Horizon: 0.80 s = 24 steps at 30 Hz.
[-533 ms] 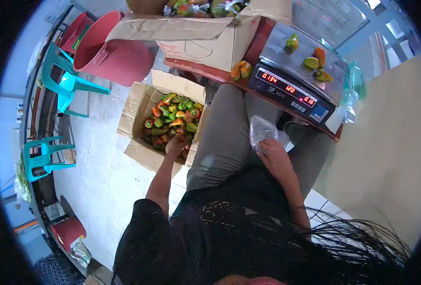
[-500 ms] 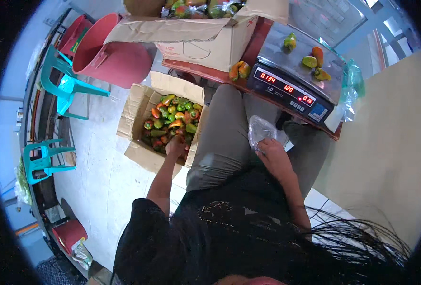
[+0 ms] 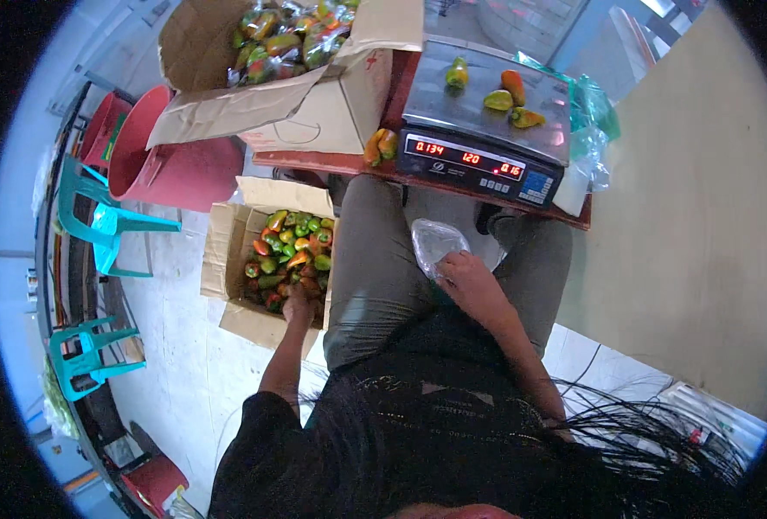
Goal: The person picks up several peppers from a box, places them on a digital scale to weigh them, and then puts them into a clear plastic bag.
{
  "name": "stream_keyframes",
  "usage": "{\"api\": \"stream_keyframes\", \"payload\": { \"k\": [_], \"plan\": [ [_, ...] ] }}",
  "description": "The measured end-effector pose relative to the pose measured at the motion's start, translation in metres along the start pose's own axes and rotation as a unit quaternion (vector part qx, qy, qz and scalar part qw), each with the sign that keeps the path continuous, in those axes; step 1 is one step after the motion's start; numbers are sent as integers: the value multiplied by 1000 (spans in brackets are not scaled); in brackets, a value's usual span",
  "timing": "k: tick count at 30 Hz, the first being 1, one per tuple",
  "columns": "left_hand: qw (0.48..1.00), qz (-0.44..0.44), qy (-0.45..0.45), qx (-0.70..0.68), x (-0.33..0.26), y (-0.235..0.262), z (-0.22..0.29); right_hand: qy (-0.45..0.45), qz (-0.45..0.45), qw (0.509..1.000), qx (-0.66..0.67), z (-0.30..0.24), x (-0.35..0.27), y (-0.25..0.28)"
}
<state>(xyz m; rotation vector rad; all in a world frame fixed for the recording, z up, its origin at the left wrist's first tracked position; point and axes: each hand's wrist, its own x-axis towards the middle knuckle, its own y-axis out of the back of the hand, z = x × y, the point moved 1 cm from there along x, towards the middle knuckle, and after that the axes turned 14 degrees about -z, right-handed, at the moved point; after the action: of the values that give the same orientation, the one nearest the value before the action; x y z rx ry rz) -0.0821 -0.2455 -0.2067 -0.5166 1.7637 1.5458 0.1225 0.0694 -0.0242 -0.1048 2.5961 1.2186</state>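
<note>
My left hand [image 3: 298, 306] reaches down into an open cardboard box [image 3: 225, 259] on the floor, at its near side. Green, red and orange peppers [image 3: 290, 245] fill this box, and among them my fingertips are hidden. Over my lap, my right hand [image 3: 470, 281] grips a clear plastic bag [image 3: 438, 240] by its near edge; the bag hangs loosely between my thighs. Ahead of me is a digital scale [image 3: 487, 164] with red lit figures, and a few loose peppers [image 3: 498, 99] lie on its metal pan.
Beside the scale, a larger carton [image 3: 327, 104] holds bagged peppers [image 3: 284, 43]. Two orange peppers [image 3: 381, 147] sit between them on the red table [image 3: 314, 163]. Green plastic [image 3: 593, 108] lies at the scale's right. Red tubs [image 3: 184, 173] and turquoise chairs [image 3: 119, 221] stand at left.
The view has swung to the right and upward, showing more of the bagged peppers. My left hand stays in the floor box and my right hand keeps the bag over my lap.
</note>
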Motion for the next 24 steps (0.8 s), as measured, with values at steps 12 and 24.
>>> {"api": "stream_keyframes", "payload": {
  "k": [12,24],
  "plan": [
    [766,244,-568,-176,-104,193,220,31,26,999,-12,8,3,-8],
    [826,333,-453,-29,-72,221,395,-31,81,996,-16,21,-22,18]
  ]
}}
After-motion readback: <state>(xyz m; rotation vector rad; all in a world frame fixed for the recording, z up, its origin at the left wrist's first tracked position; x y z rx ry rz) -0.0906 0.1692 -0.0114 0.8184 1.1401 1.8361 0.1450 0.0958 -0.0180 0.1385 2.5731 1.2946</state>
